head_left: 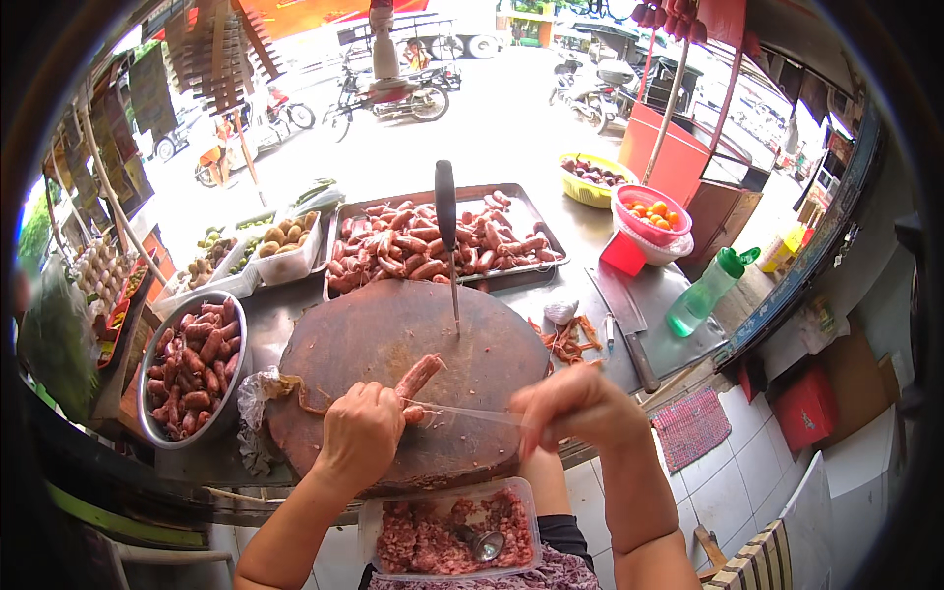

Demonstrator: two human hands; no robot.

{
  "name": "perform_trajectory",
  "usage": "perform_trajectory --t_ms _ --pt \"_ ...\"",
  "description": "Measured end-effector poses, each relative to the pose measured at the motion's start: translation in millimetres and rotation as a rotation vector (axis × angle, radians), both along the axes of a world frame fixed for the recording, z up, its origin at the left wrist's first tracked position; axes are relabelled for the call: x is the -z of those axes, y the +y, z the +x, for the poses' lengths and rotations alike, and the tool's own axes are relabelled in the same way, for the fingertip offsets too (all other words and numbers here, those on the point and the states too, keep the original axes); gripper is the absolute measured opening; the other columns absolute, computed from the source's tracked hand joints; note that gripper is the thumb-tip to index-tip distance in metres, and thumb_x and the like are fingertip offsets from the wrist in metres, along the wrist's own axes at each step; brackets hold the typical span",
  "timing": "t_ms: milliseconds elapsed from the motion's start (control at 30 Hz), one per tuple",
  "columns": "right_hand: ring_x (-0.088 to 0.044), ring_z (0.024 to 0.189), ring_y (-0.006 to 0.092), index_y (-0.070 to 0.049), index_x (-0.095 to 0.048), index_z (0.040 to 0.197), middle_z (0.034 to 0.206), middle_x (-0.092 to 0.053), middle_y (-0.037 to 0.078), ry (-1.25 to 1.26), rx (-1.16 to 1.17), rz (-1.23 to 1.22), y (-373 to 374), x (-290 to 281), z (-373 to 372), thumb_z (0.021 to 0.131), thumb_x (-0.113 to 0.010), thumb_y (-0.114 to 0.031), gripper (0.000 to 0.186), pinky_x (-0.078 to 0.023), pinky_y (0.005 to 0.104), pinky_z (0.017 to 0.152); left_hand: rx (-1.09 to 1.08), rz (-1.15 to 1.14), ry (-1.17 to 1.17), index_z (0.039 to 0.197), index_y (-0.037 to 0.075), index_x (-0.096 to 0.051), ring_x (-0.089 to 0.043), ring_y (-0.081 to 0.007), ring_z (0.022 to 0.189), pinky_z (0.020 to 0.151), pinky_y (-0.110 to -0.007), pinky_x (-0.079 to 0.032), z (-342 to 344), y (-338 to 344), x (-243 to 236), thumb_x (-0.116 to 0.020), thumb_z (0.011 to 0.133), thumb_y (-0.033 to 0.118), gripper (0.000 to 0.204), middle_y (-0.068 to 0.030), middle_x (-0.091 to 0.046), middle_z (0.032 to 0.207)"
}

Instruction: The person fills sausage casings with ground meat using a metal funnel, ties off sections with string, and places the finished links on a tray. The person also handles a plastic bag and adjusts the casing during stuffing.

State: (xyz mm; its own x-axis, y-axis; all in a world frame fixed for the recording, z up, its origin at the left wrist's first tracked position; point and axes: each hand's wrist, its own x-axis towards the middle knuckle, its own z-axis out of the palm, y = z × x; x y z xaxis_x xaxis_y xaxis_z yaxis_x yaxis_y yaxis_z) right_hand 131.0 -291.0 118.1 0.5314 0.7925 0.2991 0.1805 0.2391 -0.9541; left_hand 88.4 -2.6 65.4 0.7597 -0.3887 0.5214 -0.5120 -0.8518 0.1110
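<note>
- The sausage is at the left hand's fingertips, tilted up above the chopping block, with a second short piece just below it.
- The left hand is closed firmly round the meat, back of the hand uppermost.
- A thin pale strand runs taut from the sausage to the right hand, whose blurred fingers are curled in and seem to pinch its end.
- The step in hand looks like binding off a link; the next move probably calls for a steady left grip while the right keeps tension and wraps or knots.
- Under the hands lies the round chopping block, a dark-handled blade standing upright in it beyond them.
- Nearer the body, between the forearms, a clear tub holds minced meat and a spoon.
- Left of the left hand, a metal bowl of sausages; beyond both hands, a tray of more.
</note>
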Motion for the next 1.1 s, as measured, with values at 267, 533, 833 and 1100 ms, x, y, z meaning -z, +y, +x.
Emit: perform_trajectory --t_ms 267,533,833,1100 --pt "-0.041 0.055 0.0135 -0.004 -0.063 0.089 0.062 -0.044 0.000 0.558 0.386 0.687 8.9 43.2 29.3 0.102 -0.058 -0.020 0.021 -0.039 0.0300 0.053 0.206 -0.128 0.104 0.076 0.003 -0.056 -0.059 -0.0335 0.069 0.064 -0.042 -0.049 -1.8 3.6 -10.9 -0.064 0.087 0.010 0.015 -0.0128 -0.058 0.072" --pt "-0.027 0.048 0.0099 -0.007 -0.062 0.086 0.056 -0.032 -0.003 0.703 0.474 0.532 4.9 52.0 44.6 0.101 -0.060 -0.022 0.021 -0.024 0.0276 0.044 0.269 -0.419 0.394 0.078 -0.002 -0.061 -0.065 -0.0332 0.076 0.072 -0.041 -0.052 -9.8 7.0 -12.3 -0.057 0.093 0.011 0.021 -0.0181 -0.065 0.080" --pt "-0.051 0.060 0.0129 -0.003 -0.062 0.096 0.070 -0.054 0.004 0.559 0.749 0.544 -62.8 108.5 67.4 0.106 -0.051 -0.019 0.022 -0.046 0.0278 0.059 0.228 -0.736 1.017 0.081 -0.002 -0.061 -0.046 -0.0044 0.061 0.050 -0.025 -0.036 25.6 48.5 -22.8 -0.061 0.101 0.022 0.031 0.0007 -0.055 0.066" --pt "-0.066 0.104 0.0162 0.002 -0.062 0.128 0.114 -0.071 0.012 -0.326 0.895 -0.118 -23.0 50.0 35.0 0.105 -0.055 -0.028 0.039 -0.049 0.0317 0.098 0.521 -0.389 1.321 0.087 -0.001 -0.067 -0.045 -0.0046 0.055 0.049 -0.023 -0.035 72.6 -0.7 -68.5 -0.065 0.095 0.027 0.030 0.0025 -0.054 0.064"
